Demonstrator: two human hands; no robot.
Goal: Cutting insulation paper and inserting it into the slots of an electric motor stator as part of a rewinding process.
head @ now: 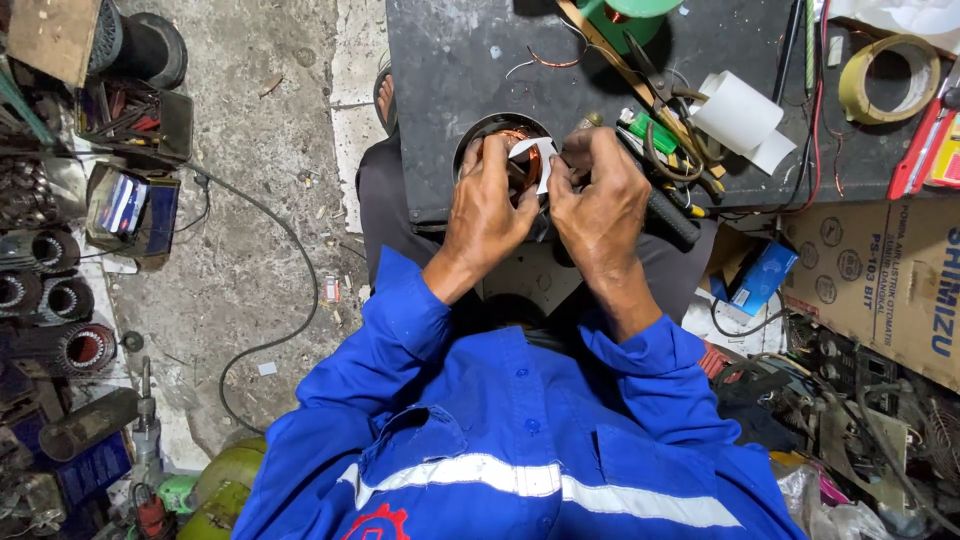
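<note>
Both forearms, in rolled-up blue sleeves, reach forward and converge, the left hand and right hand side by side, backs up, fingers curled downward in a pinching pose.

Both hands cover most of the round motor stator, fingertips hidden behind the white paper strip; tape roll and cardboard box cut by the right edge.

The person wears a bright blue work shirt with long sleeves, rolled up to the forearms (the cuffs make thick folds). A grey-white reflective stripe runs across it in the lower middle of the frame, with a red emblem just below. Small blue buttons close the front. Dark grey trousers show above.
</note>
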